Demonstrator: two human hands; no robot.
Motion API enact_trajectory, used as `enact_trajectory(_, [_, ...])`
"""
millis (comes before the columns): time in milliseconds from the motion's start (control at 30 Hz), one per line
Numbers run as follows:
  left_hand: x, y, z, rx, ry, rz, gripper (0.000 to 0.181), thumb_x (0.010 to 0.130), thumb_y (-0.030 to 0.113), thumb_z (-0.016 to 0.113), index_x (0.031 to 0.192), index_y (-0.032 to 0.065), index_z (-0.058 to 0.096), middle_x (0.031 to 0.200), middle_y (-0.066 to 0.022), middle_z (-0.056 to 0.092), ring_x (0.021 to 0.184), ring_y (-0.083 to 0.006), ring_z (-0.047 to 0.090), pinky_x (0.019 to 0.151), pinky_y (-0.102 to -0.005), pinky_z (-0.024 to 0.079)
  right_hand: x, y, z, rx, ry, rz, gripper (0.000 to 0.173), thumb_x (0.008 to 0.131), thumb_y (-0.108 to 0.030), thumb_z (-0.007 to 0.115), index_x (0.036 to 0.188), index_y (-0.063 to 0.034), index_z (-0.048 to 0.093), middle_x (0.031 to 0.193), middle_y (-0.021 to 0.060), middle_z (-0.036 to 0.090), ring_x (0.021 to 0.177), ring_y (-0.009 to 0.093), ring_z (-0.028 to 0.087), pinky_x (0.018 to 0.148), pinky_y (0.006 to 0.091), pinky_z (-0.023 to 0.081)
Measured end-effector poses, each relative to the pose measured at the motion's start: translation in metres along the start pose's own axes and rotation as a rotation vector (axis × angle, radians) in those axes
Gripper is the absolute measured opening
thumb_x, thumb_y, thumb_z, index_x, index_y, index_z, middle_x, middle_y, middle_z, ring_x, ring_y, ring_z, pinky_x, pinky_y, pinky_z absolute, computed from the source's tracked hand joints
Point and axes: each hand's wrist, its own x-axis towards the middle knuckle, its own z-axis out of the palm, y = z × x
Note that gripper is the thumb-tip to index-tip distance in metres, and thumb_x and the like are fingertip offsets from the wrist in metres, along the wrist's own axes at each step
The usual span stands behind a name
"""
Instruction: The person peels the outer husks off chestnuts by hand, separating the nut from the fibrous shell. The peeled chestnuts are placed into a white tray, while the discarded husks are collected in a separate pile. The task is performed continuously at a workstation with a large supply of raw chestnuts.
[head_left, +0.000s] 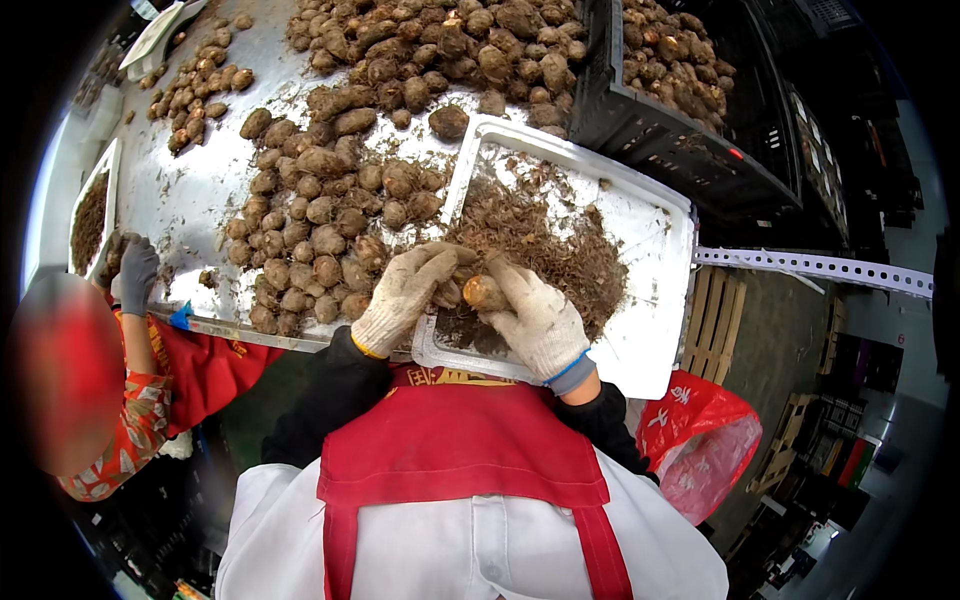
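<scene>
Both my hands wear soiled white knit gloves and are close together over the near left part of a white foam tray (679, 300). My right hand (538, 319) grips a small taro corm (484, 292), its pale orange cut end facing left. The fingers of my left hand (412, 294) reach toward that corm from the left, tips near my right fingertips. Something brown shows below them, and I cannot tell whether it is a dirty thumb or another corm. Beneath my hands, a heap of brown fibrous root trimmings (555, 247) covers much of the tray floor.
Many taro corms (322, 210) lie on the metal table (187, 180) to the left, with a larger pile (450, 45) behind. A black crate (675, 135) of corms stands back right. A red plastic bag (697, 450) hangs at right. Leftward, a co-worker's gloved hand (139, 274) is beside another tray (112, 169).
</scene>
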Motion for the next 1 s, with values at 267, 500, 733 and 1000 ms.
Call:
enact_trajectory(267, [-0.003, -0.007, -0.012, -0.131, -0.150, -0.245, 0.026, 0.100, 0.022, 0.063, 0.107, -0.0022, 0.066, 0.085, -0.0010, 0.068, 0.068, -0.0143, 0.063, 0.062, -0.0308, 0.052, 0.000, -0.006, 0.002, 0.044, -0.003, -0.189, 0.062, 0.080, -0.012, 0.074, 0.139, -0.0122, 0.056, 0.127, 0.0151, 0.063, 0.104, 0.037, 0.067, 0.083, 0.0432, 0.057])
enact_trajectory(500, [-0.003, -0.019, 0.014, 0.468, 0.035, 0.182, 0.027, 0.102, 0.018, 0.059, 0.122, 0.0007, 0.063, 0.098, -0.0070, 0.070, 0.084, -0.0122, 0.064, 0.075, -0.0289, 0.053, -0.001, -0.009, -0.008, 0.109, 0.124, -0.179, 0.063, 0.078, -0.011, 0.077, 0.138, -0.0115, 0.059, 0.126, 0.0173, 0.065, 0.104, 0.038, 0.068, 0.085, 0.0432, 0.058])
enact_trajectory(733, [-0.014, 0.026, 0.008, 0.443, -0.142, 0.077, 0.025, 0.096, 0.020, 0.065, 0.112, 0.0003, 0.068, 0.098, -0.0058, 0.066, 0.087, -0.0134, 0.061, 0.077, -0.0307, 0.051, -0.006, 0.003, 0.002, -0.032, 0.061, -0.105, 0.061, 0.081, -0.021, 0.076, 0.139, -0.0124, 0.057, 0.122, 0.0142, 0.066, 0.102, 0.035, 0.068, 0.080, 0.0419, 0.057])
enact_trajectory(1000, [-0.022, 0.010, 0.014, 0.690, 0.002, 0.357, 0.022, 0.093, 0.018, 0.069, 0.104, -0.0008, 0.068, 0.125, -0.0134, 0.063, 0.110, -0.0267, 0.063, 0.093, -0.0364, 0.050, -0.005, -0.006, -0.001, 0.000, 0.028, 0.149, 0.065, 0.081, -0.025, 0.075, 0.141, -0.0154, 0.053, 0.117, 0.0146, 0.068, 0.105, 0.037, 0.067, 0.084, 0.0449, 0.055])
